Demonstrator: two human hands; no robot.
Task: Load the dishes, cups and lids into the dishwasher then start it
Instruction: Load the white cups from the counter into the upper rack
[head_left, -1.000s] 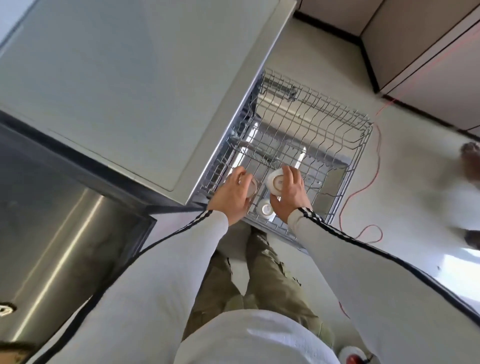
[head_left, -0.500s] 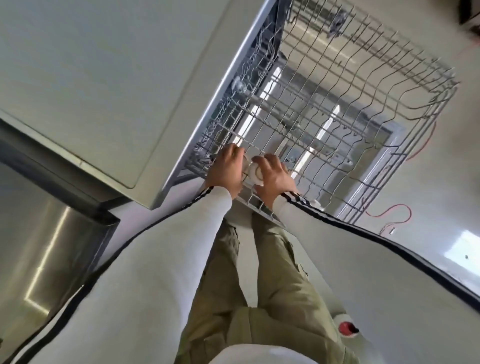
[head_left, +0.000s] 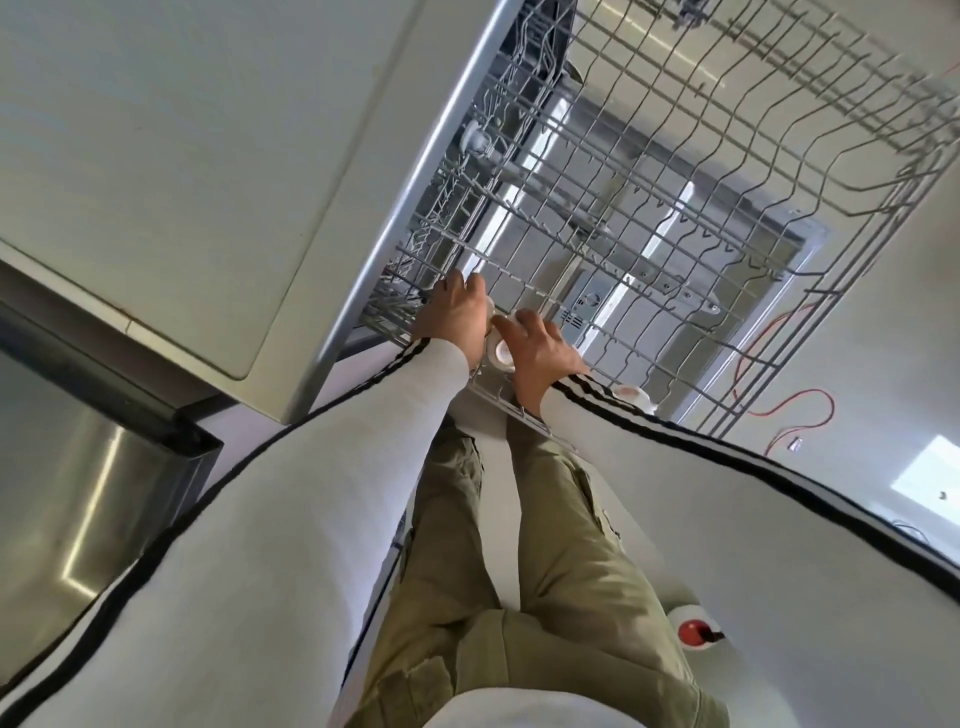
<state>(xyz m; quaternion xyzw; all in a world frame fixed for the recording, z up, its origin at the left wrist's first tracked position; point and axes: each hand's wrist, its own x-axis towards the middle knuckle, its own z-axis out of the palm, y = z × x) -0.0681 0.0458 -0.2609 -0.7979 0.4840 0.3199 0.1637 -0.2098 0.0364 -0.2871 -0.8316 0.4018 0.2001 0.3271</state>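
My right hand (head_left: 537, 356) grips a white cup (head_left: 501, 355) at the rack (head_left: 675, 171) edge, my left hand (head_left: 457, 317) pressed alongside (can't tell its grip). The cup's print is too blurry to read.

The extended wire rack (head_left: 675, 218) carries a white cup (head_left: 501, 354) at its near edge, toward the left corner. A second cup (head_left: 631, 397) sits further right along that edge.
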